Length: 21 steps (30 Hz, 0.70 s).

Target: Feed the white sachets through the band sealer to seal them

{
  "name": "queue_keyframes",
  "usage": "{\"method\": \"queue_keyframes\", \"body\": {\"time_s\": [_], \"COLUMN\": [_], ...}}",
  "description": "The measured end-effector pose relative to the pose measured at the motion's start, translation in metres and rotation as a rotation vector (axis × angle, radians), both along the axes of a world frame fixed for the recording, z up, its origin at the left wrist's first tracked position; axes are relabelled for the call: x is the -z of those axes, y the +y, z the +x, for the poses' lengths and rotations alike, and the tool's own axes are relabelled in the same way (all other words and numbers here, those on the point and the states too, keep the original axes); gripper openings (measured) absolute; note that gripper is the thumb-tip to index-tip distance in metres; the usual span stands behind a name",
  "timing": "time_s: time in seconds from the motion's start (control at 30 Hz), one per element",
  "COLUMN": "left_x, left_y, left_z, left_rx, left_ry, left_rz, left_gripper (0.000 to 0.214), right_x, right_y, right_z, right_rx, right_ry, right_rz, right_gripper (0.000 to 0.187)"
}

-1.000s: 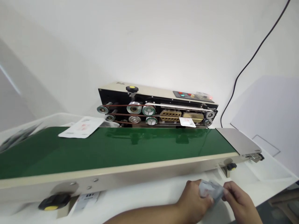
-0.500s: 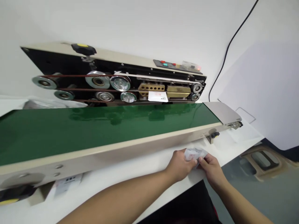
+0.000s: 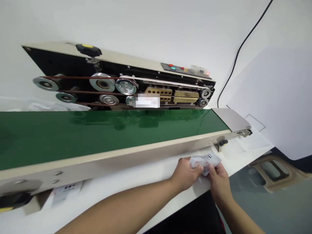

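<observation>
Two bare hands work close together in the head view, just in front of the conveyor's cream side rail (image 3: 117,154). The left hand (image 3: 186,174) and the right hand (image 3: 219,185) both grip a white printed pouch (image 3: 205,164), the left pinching its near edge and the right's fingers (image 3: 213,170) closed on its other side. The pouch sits between them, flat and slightly tilted, above a white table (image 3: 239,156). Beyond the rail runs a green conveyor belt (image 3: 109,136), and behind it stands a band sealer (image 3: 122,66) with exposed pulleys, brown drive belts and brass heating blocks (image 3: 165,94). A white patch (image 3: 147,100) at the sealer's belts is too blurred to read. Another white pouch (image 3: 53,107) lies at the far left behind the belt. A printed card (image 3: 67,191) sits under the rail's near side, and a black cable (image 3: 241,45) climbs the white wall.
</observation>
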<state>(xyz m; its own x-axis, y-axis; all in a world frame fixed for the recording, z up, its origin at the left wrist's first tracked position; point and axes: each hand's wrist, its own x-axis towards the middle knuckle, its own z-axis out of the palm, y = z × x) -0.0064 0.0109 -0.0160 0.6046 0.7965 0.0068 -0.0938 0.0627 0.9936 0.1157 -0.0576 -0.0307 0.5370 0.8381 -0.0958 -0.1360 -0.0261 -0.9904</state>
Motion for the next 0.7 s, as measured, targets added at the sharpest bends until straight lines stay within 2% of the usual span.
{"method": "queue_keyframes", "body": {"time_s": [0.1,0.23,0.33,0.4,0.5,0.57,0.63,0.7], "left_x": [0.000,-0.001,-0.002,-0.003,-0.004,-0.004,-0.004,-0.003], "left_y": [-0.001,-0.002,-0.002,-0.003,-0.004,-0.004,-0.004,-0.003], "left_z": [-0.001,-0.002,-0.002,-0.002,-0.002,-0.002,-0.002,-0.002], "left_rx": [0.014,0.037,0.005,-0.005,0.011,0.016,0.013,0.005], "left_ry": [-0.013,0.001,0.058,0.092,0.094,0.079,0.077,0.088], "left_rz": [0.011,0.006,-0.055,-0.082,-0.076,-0.068,-0.061,-0.053], "left_gripper": [0.009,0.006,0.005,0.007,0.006,0.006,0.005,0.005], "right_x": [0.000,-0.010,-0.036,-0.063,-0.111,-0.138,-0.157,-0.169], "right_y": [-0.004,-0.017,-0.026,-0.022,0.005,0.034,0.068,0.100], "right_z": [-0.005,-0.006,0.005,0.020,0.044,0.059,0.072,0.084], "right_rx": [-0.017,0.188,0.361,0.391,0.295,0.197,0.107,0.088], "right_ry": [-0.077,-0.218,-0.265,-0.252,-0.219,-0.250,-0.233,-0.204], "right_rz": [-0.046,-0.045,0.063,0.152,0.230,0.191,0.128,0.032], "right_gripper": [0.040,0.045,0.044,0.040,0.032,0.023,0.013,0.003]}}
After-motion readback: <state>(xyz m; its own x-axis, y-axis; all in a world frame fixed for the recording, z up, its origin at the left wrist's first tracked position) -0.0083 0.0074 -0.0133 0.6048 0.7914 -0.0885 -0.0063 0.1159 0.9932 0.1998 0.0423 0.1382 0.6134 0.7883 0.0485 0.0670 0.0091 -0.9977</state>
